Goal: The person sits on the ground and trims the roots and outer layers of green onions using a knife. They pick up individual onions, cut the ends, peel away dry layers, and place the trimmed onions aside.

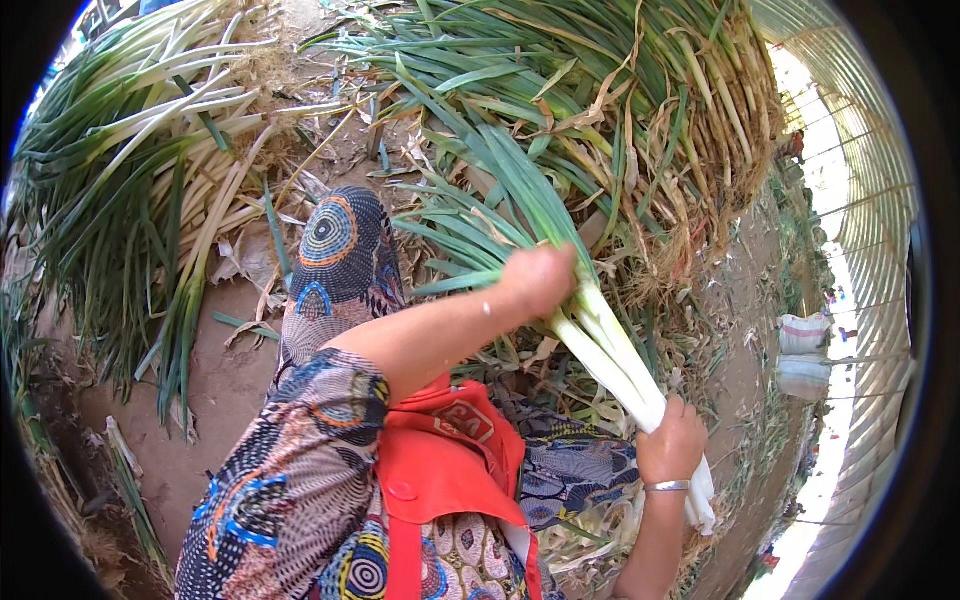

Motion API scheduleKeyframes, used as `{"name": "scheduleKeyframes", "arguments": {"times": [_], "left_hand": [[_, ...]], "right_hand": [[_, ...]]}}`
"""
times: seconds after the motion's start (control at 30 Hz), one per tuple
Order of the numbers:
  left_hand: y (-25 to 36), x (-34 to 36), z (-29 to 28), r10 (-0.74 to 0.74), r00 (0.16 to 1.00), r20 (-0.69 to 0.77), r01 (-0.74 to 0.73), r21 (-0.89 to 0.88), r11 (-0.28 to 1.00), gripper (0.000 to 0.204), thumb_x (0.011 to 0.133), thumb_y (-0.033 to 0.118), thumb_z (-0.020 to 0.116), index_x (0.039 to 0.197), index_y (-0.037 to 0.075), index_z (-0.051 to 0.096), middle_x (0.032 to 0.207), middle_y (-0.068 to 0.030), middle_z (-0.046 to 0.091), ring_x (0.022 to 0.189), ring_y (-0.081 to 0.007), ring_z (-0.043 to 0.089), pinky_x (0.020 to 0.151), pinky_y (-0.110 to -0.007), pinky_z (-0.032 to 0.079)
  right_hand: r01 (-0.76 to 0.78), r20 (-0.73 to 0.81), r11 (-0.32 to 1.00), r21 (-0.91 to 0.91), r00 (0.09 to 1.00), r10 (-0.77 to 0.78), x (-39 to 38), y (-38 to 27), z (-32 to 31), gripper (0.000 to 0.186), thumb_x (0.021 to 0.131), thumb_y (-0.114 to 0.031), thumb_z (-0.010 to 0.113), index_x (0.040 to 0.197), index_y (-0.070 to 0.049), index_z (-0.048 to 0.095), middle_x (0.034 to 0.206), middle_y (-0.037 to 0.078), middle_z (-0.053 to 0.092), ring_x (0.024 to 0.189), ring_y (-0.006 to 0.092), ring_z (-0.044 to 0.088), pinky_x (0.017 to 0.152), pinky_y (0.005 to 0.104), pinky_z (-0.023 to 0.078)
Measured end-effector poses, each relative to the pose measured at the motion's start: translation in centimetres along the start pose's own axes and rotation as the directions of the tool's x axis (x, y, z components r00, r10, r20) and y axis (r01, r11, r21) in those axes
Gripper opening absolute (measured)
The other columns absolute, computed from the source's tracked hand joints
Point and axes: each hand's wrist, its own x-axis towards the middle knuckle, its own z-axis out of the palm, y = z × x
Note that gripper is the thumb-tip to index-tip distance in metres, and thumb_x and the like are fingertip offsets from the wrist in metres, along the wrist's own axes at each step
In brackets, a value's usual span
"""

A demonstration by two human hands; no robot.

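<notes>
A small bunch of green onions [605,345] lies slantwise in front of me, its green leaves toward the far left and its clean white ends toward the near right. My right hand [672,445], with a silver bracelet at the wrist, is closed round the white shanks near their lower ends. Farther up, where white turns to green, my left hand [540,282] is closed on the same bunch. Slight motion blur softens the left hand, and its fingertips are partly hidden.
At the far right is a big heap of unpeeled green onions [560,90] with dry, rooty ends. A pile of paler, cleaner stalks [150,130] lies on the left. Dry leaf scraps litter the soil. Pale sacks [803,335] stand by the ribbed plastic wall [880,200].
</notes>
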Motion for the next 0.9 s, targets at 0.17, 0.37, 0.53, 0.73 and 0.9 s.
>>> {"name": "scheduleKeyframes", "arguments": {"times": [0.17, 0.37, 0.53, 0.73, 0.9], "left_hand": [[-4.3, 1.8, -4.3, -0.060, 0.993, -0.106, 0.051, -0.091, 0.995, 0.032, 0.084, 0.030, 0.065, 0.104, 0.006, 0.056, 0.097, -0.0159, 0.067, 0.091, -0.0334, 0.065, 0.079, -0.044, 0.052], [-1.9, -1.1, 0.3, 0.292, 0.956, -0.032, -0.293, -0.106, 0.950, 0.042, 0.075, 0.038, 0.074, 0.102, 0.007, 0.061, 0.095, -0.0141, 0.065, 0.094, -0.0316, 0.064, 0.083, -0.041, 0.051], [1.1, -5.1, 0.9, 0.454, 0.890, 0.040, -0.444, -0.146, 0.884, 0.023, 0.080, 0.026, 0.069, 0.096, 0.010, 0.064, 0.089, -0.0110, 0.066, 0.088, -0.0299, 0.065, 0.076, -0.043, 0.053], [3.0, -11.3, 1.4, 0.648, 0.503, 0.572, -0.397, -0.513, 0.761, 0.028, 0.084, 0.031, 0.065, 0.101, 0.008, 0.065, 0.089, -0.0154, 0.068, 0.087, -0.0346, 0.065, 0.076, -0.045, 0.051], [-5.9, -9.8, 5.8, 0.288, 0.285, 0.914, -0.604, -0.062, 0.795, 0.036, 0.084, 0.039, 0.062, 0.102, 0.009, 0.070, 0.100, -0.0162, 0.069, 0.093, -0.0359, 0.065, 0.079, -0.045, 0.050]], "right_hand": [[-0.039, 0.069, 0.997, 0.072, 0.997, 0.034, -0.4, 0.3, 0.9, 0.045, 0.061, -0.008, 0.075, 0.102, -0.004, 0.057, 0.088, 0.017, 0.059, 0.083, 0.0375, 0.058, 0.073, 0.0473, 0.045], [-0.040, 0.080, 0.996, 0.074, 0.996, 0.034, 0.4, 0.0, 0.7, 0.044, 0.062, -0.009, 0.074, 0.102, -0.004, 0.056, 0.088, 0.017, 0.059, 0.083, 0.0376, 0.059, 0.074, 0.0473, 0.046], [-0.050, 0.099, 0.996, 0.070, 0.994, 0.043, 0.3, 0.4, 1.8, 0.044, 0.062, -0.011, 0.074, 0.102, -0.005, 0.056, 0.088, 0.017, 0.060, 0.082, 0.0386, 0.060, 0.074, 0.0473, 0.047], [-0.232, 0.389, 0.896, 0.378, 0.918, 0.074, 0.6, 1.4, 3.1, 0.038, 0.065, -0.014, 0.070, 0.099, -0.002, 0.057, 0.090, 0.022, 0.065, 0.083, 0.0399, 0.064, 0.073, 0.0455, 0.051], [-0.386, 0.520, 0.558, 0.735, 0.848, -0.099, -1.1, 1.6, 4.5, 0.043, 0.062, -0.015, 0.075, 0.100, 0.001, 0.061, 0.087, 0.015, 0.066, 0.076, 0.0263, 0.064, 0.072, 0.0357, 0.050]]}}
